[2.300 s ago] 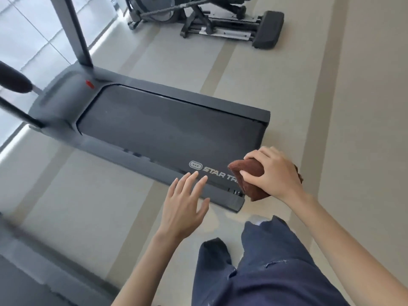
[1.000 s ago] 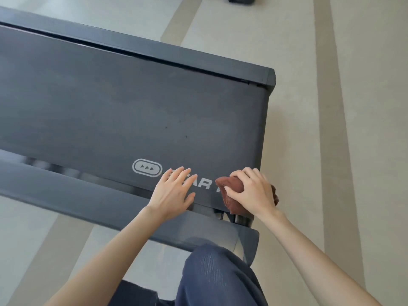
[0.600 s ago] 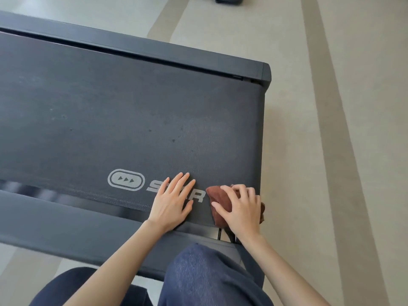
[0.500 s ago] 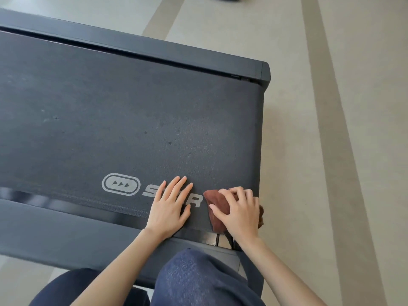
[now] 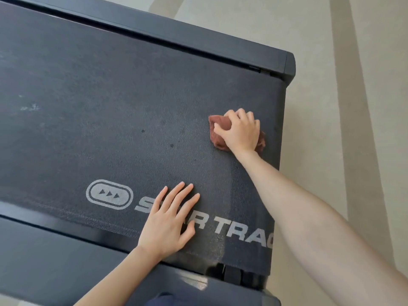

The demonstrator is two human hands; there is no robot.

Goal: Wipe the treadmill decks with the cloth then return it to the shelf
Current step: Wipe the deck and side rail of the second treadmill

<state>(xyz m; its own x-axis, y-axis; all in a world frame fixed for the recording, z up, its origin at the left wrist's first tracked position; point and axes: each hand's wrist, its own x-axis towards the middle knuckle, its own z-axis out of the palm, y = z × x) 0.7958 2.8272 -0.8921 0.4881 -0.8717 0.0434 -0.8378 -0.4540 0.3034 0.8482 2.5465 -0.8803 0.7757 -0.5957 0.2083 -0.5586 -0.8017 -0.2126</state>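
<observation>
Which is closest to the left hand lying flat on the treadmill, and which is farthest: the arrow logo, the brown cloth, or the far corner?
1. The arrow logo, just to the left of the left hand.
2. The brown cloth, farther up the belt, gripped by the right hand.
3. The far corner, up at the right.

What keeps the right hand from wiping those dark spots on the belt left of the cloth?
Probably nothing, so yes: the dark spots lie on bare belt beside the cloth the right hand grips, and the left hand rests flat by the logo, off that path.
</observation>
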